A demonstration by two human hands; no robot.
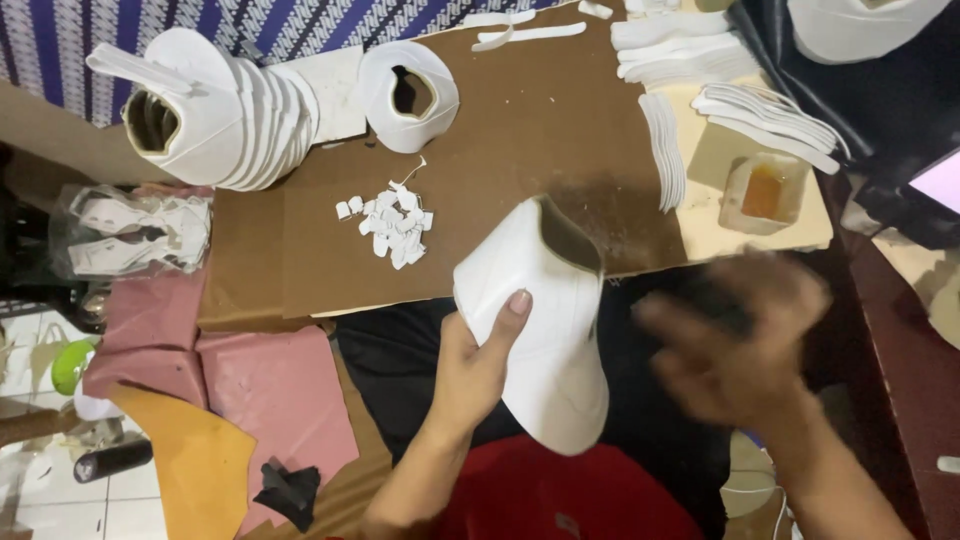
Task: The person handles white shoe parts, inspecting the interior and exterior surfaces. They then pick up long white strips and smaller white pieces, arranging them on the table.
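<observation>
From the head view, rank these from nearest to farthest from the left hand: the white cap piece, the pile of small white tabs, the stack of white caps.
1. White cap piece: held in the left hand.
2. Small white tabs: on the brown board, above the hand.
3. Stack of white caps: far upper left.

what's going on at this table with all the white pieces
A person sits at a brown work board and holds a white cap front upright in the left hand. The right hand is blurred in motion beside it; whether it holds anything cannot be told. On the board lie a stack of finished white caps, small white cut scraps, curved white strips and a small tub of amber glue.
</observation>
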